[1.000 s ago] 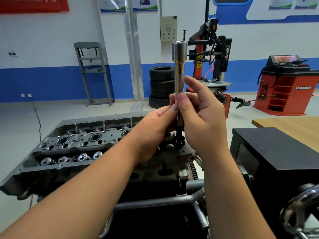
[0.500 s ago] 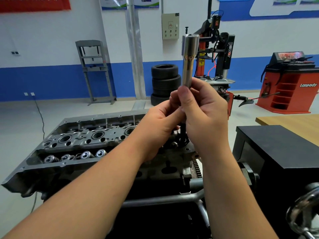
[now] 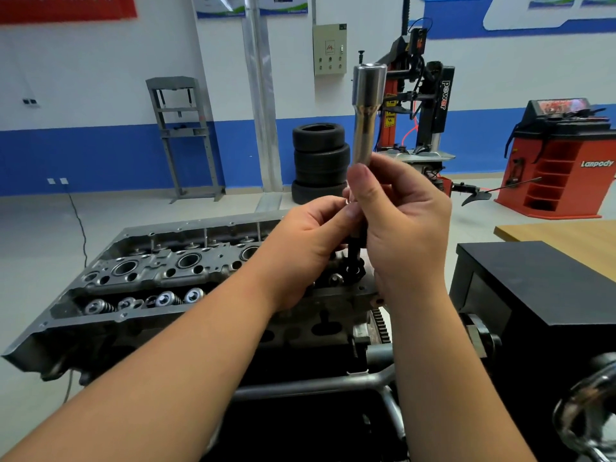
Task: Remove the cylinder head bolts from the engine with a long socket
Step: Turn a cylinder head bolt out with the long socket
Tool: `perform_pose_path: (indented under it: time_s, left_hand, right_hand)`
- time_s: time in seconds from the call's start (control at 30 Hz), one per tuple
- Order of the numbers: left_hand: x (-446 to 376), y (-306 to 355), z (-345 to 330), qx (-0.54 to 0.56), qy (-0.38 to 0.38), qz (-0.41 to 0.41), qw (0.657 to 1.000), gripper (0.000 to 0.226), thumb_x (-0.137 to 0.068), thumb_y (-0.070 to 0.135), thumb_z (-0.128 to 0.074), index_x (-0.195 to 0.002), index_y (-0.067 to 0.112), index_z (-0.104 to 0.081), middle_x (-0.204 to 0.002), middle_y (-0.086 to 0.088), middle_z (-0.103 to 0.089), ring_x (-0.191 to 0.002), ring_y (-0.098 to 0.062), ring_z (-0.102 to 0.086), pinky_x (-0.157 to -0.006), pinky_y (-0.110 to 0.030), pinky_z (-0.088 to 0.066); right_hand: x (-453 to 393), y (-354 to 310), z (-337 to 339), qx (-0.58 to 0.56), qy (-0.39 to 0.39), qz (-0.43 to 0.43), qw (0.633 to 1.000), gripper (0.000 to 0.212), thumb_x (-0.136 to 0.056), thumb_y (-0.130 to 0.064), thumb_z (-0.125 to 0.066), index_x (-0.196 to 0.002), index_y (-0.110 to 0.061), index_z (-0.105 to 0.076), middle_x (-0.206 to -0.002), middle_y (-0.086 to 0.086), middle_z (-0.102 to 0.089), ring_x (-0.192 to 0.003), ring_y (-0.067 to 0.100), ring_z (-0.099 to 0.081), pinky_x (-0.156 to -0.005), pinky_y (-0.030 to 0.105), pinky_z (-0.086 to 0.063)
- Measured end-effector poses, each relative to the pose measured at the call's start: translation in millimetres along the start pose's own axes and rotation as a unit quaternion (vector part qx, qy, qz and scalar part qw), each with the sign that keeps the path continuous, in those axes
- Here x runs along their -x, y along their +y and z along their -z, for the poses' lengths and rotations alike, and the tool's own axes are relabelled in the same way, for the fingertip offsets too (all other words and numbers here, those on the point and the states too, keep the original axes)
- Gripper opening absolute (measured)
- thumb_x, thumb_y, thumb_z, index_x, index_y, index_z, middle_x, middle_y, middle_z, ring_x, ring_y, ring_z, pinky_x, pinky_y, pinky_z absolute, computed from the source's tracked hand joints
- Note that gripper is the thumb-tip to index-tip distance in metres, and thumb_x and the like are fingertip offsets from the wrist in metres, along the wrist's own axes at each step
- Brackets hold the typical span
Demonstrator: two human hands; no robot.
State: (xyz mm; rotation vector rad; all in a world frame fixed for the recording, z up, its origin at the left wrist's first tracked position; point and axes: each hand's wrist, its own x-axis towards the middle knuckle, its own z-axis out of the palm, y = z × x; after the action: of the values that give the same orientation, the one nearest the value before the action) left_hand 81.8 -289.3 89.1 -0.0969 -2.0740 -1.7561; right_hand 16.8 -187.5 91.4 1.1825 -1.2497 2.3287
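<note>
A long shiny steel socket [image 3: 366, 111] stands upright above the near right end of the grey cylinder head [image 3: 150, 275]. My right hand [image 3: 405, 225] grips its lower part, thumb toward me. My left hand [image 3: 308, 248] pinches the socket's lower end just left of my right thumb. A dark bolt [image 3: 353, 261] hangs out of the socket's bottom, its washered end just above the head's surface. Valve springs [image 3: 146, 300] line the head's near side.
A black box [image 3: 540, 295] stands right of the engine, with a wooden table [image 3: 566, 238] behind it. The engine stand's steel tubes [image 3: 316, 383] run below. Stacked tyres [image 3: 320, 161], a tyre changer [image 3: 420, 105] and a red balancer [image 3: 563, 165] stand behind.
Both hands have lifted the socket and the bolt upward out of the cylinder head and slightly to the right.
</note>
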Motion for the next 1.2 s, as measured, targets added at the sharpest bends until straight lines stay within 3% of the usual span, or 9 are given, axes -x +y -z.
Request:
perform_pose_path:
  time_s: [0.03, 0.1, 0.3, 0.4, 0.53, 0.7, 0.83, 1.03, 1.2]
  left_hand:
    - [0.4, 0.4, -0.6, -0.005, 0.010, -0.003, 1.000, 0.049, -0.089, 0.048, -0.064, -0.116, 0.007, -0.068, -0.109, -0.016, -0.075, -0.103, -0.031, -0.070, -0.098, -0.056, -0.053]
    - [0.7, 0.7, -0.8, -0.002, 0.026, -0.013, 1.000, 0.043, -0.083, 0.045, -0.068, -0.108, 0.010, -0.065, -0.097, -0.009, -0.073, -0.091, -0.023, -0.069, -0.090, -0.044, -0.058]
    - [0.1, 3.5, 0.1, 0.019, -0.016, 0.006, 1.000, 0.058, -0.091, 0.051, -0.050, -0.127, 0.008, -0.064, -0.107, -0.009, -0.074, -0.098, -0.016, -0.070, -0.085, -0.026, -0.056]
    - [-0.9, 3.5, 1.4, 0.017, -0.020, 0.016, 1.000, 0.050, -0.097, 0.048, -0.050, -0.129, 0.012, -0.066, -0.117, -0.011, -0.075, -0.111, -0.026, -0.071, -0.100, -0.040, -0.056]
    - [-2.6, 2.3, 0.0, 0.016, 0.001, 0.002, 1.000, 0.034, -0.103, 0.034, -0.059, -0.127, 0.011, -0.067, -0.116, -0.017, -0.074, -0.106, -0.033, -0.071, -0.088, -0.041, -0.056]
    - [-1.4, 2.2, 0.3, 0.005, 0.021, 0.007, 1.000, 0.051, -0.094, 0.041, -0.065, -0.132, 0.008, -0.061, -0.128, -0.030, -0.064, -0.114, -0.046, -0.063, -0.099, -0.064, -0.048]
    - [-0.4, 2.1, 1.8, 0.018, -0.012, 0.029, 0.999, 0.035, -0.109, 0.041, -0.045, -0.129, 0.020, -0.065, -0.128, -0.009, -0.073, -0.123, -0.027, -0.066, -0.112, -0.049, -0.048]
    - [-0.6, 3.9, 0.2, 0.021, -0.006, 0.023, 0.999, 0.035, -0.108, 0.036, -0.047, -0.128, 0.016, -0.067, -0.124, -0.016, -0.072, -0.117, -0.038, -0.067, -0.105, -0.054, -0.050]
    - [-0.4, 4.4, -0.8, -0.007, 0.012, 0.013, 1.000, 0.041, -0.102, 0.044, -0.054, -0.124, 0.012, -0.068, -0.115, -0.015, -0.074, -0.104, -0.029, -0.068, -0.101, -0.054, -0.051]
  right_hand:
    - [0.0, 1.0, 1.1, -0.003, 0.013, 0.001, 1.000, 0.016, -0.091, -0.022, -0.073, -0.105, -0.013, -0.074, -0.080, -0.005, -0.072, -0.076, 0.016, -0.068, -0.073, 0.036, -0.057]
    - [0.9, 2.1, 1.0, 0.026, 0.008, 0.022, 0.999, 0.014, -0.095, -0.020, -0.068, -0.106, -0.012, -0.072, -0.082, -0.002, -0.073, -0.078, 0.018, -0.070, -0.074, 0.037, -0.059]
    - [2.3, 2.4, -0.1, 0.025, -0.007, 0.016, 1.000, 0.023, -0.101, -0.019, -0.058, -0.121, -0.009, -0.063, -0.090, -0.004, -0.074, -0.091, 0.016, -0.072, -0.081, 0.031, -0.057]
    - [1.4, -3.1, -0.5, 0.053, -0.030, 0.028, 0.998, 0.018, -0.101, -0.025, -0.056, -0.115, -0.018, -0.066, -0.089, -0.008, -0.071, -0.089, 0.014, -0.070, -0.080, 0.034, -0.057]
    - [0.3, -7.1, -5.5, 0.079, -0.054, 0.045, 0.994, 0.026, -0.094, -0.025, -0.070, -0.115, -0.011, -0.069, -0.090, -0.013, -0.067, -0.082, 0.007, -0.066, -0.076, 0.020, -0.051]
    - [-0.5, -3.2, -5.3, 0.027, -0.009, 0.010, 1.000, 0.021, -0.088, -0.011, -0.075, -0.108, -0.016, -0.073, -0.087, -0.010, -0.074, -0.085, 0.013, -0.072, -0.079, 0.033, -0.058]
    - [-0.2, -1.8, -5.0, 0.005, -0.013, -0.005, 1.000, 0.023, -0.095, -0.013, -0.065, -0.118, -0.017, -0.064, -0.089, -0.004, -0.076, -0.087, 0.016, -0.073, -0.081, 0.031, -0.057]
    - [4.0, -3.0, -10.2, 0.067, -0.023, 0.025, 0.997, 0.028, -0.097, -0.027, -0.065, -0.121, -0.012, -0.064, -0.094, -0.007, -0.072, -0.087, 0.015, -0.070, -0.081, 0.029, -0.055]
    - [-0.5, -2.3, -5.9, 0.061, 0.006, 0.017, 0.998, 0.020, -0.095, -0.024, -0.069, -0.112, -0.014, -0.073, -0.086, -0.011, -0.072, -0.081, 0.012, -0.069, -0.076, 0.034, -0.057]
